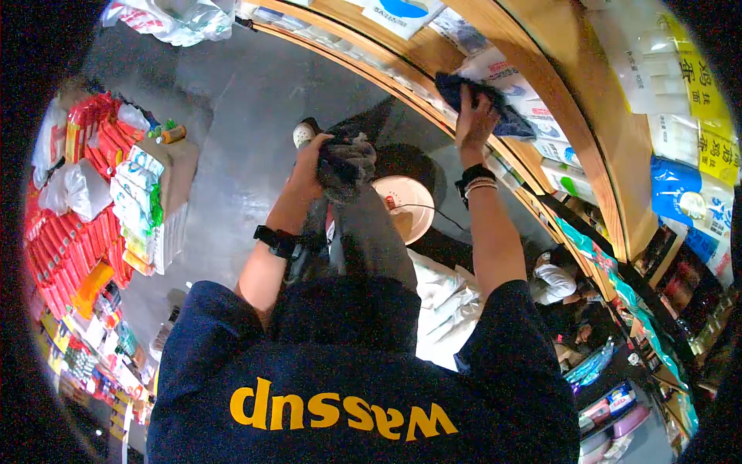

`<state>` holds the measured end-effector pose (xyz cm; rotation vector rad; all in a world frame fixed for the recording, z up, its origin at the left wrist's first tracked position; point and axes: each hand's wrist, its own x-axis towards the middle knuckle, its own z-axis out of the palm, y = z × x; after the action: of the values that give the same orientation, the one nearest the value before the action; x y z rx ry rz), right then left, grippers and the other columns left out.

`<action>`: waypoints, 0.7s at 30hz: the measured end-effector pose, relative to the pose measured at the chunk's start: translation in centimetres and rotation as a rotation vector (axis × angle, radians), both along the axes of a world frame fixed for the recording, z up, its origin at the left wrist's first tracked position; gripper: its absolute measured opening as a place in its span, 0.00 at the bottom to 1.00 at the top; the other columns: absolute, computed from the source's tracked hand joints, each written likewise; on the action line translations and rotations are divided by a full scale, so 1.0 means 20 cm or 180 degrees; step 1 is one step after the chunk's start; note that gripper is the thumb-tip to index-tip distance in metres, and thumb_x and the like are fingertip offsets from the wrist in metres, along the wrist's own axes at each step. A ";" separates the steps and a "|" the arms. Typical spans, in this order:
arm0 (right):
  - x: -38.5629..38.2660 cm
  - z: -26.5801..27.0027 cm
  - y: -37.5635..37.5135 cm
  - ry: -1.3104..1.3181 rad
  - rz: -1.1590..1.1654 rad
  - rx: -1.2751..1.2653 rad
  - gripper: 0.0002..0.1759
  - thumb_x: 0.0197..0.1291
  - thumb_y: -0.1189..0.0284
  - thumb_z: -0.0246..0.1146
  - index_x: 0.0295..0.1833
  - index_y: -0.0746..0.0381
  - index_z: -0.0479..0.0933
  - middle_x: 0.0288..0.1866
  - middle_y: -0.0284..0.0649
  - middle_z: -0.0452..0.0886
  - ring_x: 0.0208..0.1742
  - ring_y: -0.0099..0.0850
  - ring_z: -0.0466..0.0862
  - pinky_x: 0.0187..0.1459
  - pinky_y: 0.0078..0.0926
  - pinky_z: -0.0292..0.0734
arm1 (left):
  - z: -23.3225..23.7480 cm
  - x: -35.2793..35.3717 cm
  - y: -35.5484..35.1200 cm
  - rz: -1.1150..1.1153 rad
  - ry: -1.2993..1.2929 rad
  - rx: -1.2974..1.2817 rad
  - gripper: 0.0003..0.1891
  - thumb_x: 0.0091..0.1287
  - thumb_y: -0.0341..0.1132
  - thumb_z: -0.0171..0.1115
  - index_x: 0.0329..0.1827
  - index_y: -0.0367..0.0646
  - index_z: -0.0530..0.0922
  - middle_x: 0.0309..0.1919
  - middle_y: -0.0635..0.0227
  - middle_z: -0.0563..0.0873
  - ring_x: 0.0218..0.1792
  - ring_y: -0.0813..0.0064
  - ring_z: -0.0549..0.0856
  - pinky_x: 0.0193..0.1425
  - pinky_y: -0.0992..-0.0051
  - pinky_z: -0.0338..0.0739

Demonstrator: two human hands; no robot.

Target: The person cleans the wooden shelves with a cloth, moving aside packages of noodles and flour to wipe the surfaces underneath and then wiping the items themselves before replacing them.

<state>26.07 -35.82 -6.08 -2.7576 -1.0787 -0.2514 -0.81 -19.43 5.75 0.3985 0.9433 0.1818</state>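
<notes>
My left hand is closed around a bunched dark grey cloth, held in front of my legs. Out to the right, my right hand grips a dark blue cloth. That cloth lies against the wooden shelf and the white packages standing on it. Part of the right fingers is hidden by the cloth. Below my hands, a pale pink round basin sits on the floor.
Yellow-and-white noodle packets and a blue packet line the right shelf. Stacked red packages stand at the left beside a cardboard box. White sacks lie right of my legs. A person's white sleeve shows at lower right.
</notes>
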 end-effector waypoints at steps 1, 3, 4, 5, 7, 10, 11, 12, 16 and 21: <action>-0.02 -0.08 -0.04 -0.0003 -0.0010 0.0010 0.32 0.50 0.74 0.56 0.63 0.43 0.61 0.52 0.45 0.68 0.52 0.47 0.67 0.53 0.48 0.58 | -0.01 0.01 0.00 -0.0004 0.0095 -0.0359 0.12 0.59 0.39 0.53 0.38 0.39 0.75 0.32 0.61 0.83 0.33 0.65 0.82 0.42 0.68 0.78; -0.04 -0.16 -0.10 0.0091 -0.0036 -0.0410 0.30 0.53 0.76 0.51 0.63 0.42 0.60 0.51 0.43 0.68 0.52 0.47 0.67 0.54 0.47 0.59 | -0.02 0.01 -0.01 -0.0010 0.0185 -0.0709 0.12 0.59 0.39 0.53 0.38 0.39 0.75 0.32 0.61 0.83 0.33 0.66 0.82 0.41 0.68 0.78; -0.04 -0.16 -0.10 0.0087 -0.0043 -0.0400 0.30 0.53 0.76 0.51 0.63 0.42 0.60 0.51 0.43 0.68 0.52 0.47 0.67 0.54 0.47 0.59 | -0.01 0.01 -0.01 -0.0238 0.0369 -0.0288 0.12 0.59 0.39 0.53 0.38 0.39 0.75 0.32 0.61 0.83 0.33 0.65 0.82 0.41 0.68 0.78; -0.04 -0.17 -0.10 -0.0179 -0.0061 -0.0669 0.29 0.52 0.75 0.52 0.62 0.44 0.62 0.51 0.44 0.68 0.51 0.46 0.68 0.54 0.45 0.59 | -0.01 0.00 -0.02 -0.0467 0.0554 0.0131 0.12 0.59 0.38 0.53 0.38 0.39 0.75 0.32 0.61 0.82 0.33 0.65 0.82 0.41 0.68 0.78; -0.10 -0.04 -0.08 -0.0445 -0.0098 -0.0938 0.29 0.50 0.75 0.54 0.61 0.47 0.64 0.50 0.46 0.67 0.50 0.45 0.68 0.54 0.43 0.60 | -0.05 -0.05 0.00 -0.0605 0.0604 0.0015 0.12 0.59 0.38 0.52 0.39 0.39 0.75 0.33 0.61 0.82 0.34 0.65 0.82 0.42 0.68 0.78; -0.17 0.16 -0.09 0.0125 -0.0659 0.1567 0.27 0.42 0.72 0.59 0.54 0.59 0.71 0.48 0.49 0.66 0.48 0.46 0.66 0.52 0.41 0.61 | -0.10 -0.11 0.05 -0.0511 0.0516 -0.0453 0.13 0.60 0.38 0.51 0.41 0.39 0.75 0.34 0.60 0.82 0.35 0.65 0.82 0.42 0.68 0.78; -0.15 0.18 -0.09 0.0367 -0.1013 0.2675 0.25 0.45 0.70 0.58 0.54 0.60 0.70 0.47 0.49 0.66 0.48 0.46 0.66 0.53 0.43 0.60 | -0.12 -0.13 0.05 -0.0272 0.0406 -0.0831 0.13 0.60 0.38 0.51 0.42 0.39 0.74 0.35 0.60 0.82 0.35 0.65 0.82 0.42 0.68 0.78; -0.13 0.26 -0.08 0.0619 -0.1351 0.3783 0.24 0.48 0.69 0.57 0.54 0.61 0.70 0.47 0.49 0.66 0.48 0.46 0.65 0.54 0.45 0.59 | -0.14 -0.16 0.07 -0.0276 0.0399 -0.0814 0.13 0.60 0.38 0.51 0.42 0.39 0.74 0.35 0.60 0.82 0.35 0.65 0.82 0.42 0.68 0.78; 0.06 0.60 -0.14 -0.0402 -0.0674 0.3960 0.27 0.56 0.63 0.54 0.57 0.68 0.64 0.60 0.53 0.62 0.59 0.51 0.61 0.59 0.48 0.56 | -0.06 -0.18 0.12 -0.0274 0.0472 -0.0479 0.14 0.61 0.39 0.49 0.43 0.39 0.74 0.38 0.59 0.82 0.38 0.65 0.82 0.46 0.68 0.77; 0.44 0.25 -0.41 0.1604 -0.0895 0.3348 0.19 0.58 0.69 0.52 0.55 0.64 0.65 0.57 0.48 0.67 0.54 0.41 0.68 0.54 0.42 0.64 | -0.14 -0.16 0.17 -0.0353 0.0235 -0.0527 0.14 0.60 0.39 0.50 0.43 0.39 0.74 0.36 0.60 0.81 0.40 0.66 0.81 0.48 0.68 0.75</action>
<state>34.83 -43.95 -1.10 -1.8276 -0.2649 -0.0938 -4.02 -16.10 2.91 0.3051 0.9981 -0.0123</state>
